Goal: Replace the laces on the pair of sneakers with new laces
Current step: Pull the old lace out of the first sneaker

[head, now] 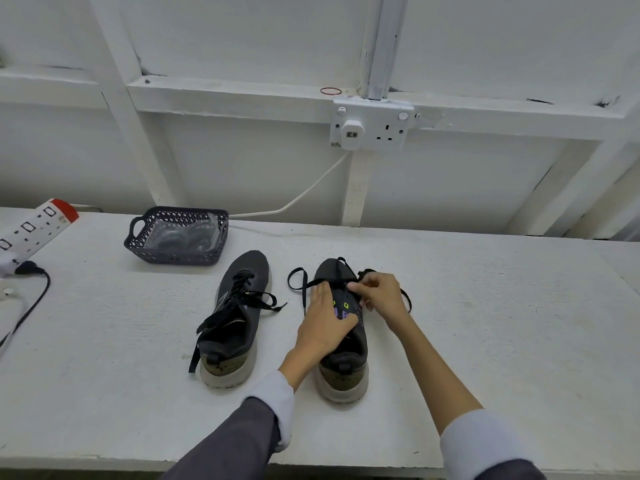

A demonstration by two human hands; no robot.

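Two dark grey sneakers stand side by side on the white table (485, 323), toes pointing away from me. The left sneaker (239, 317) has a loose black lace (228, 310) threaded through it, its ends trailing over the side and heel. On the right sneaker (343, 351) the eyelets near the tongue are bare, and its black lace (299, 289) runs only across the toe end, looping out to both sides. My left hand (325, 323) lies on that shoe's left side with the thumb over the tongue. My right hand (379, 294) pinches the lace near the front eyelets.
A dark perforated basket (138, 244) holding clear plastic packets stands at the back left of the table. A white power strip (38, 226) and a black cable (34, 299) lie at the far left. A wall socket (372, 126) with a white cord is behind.
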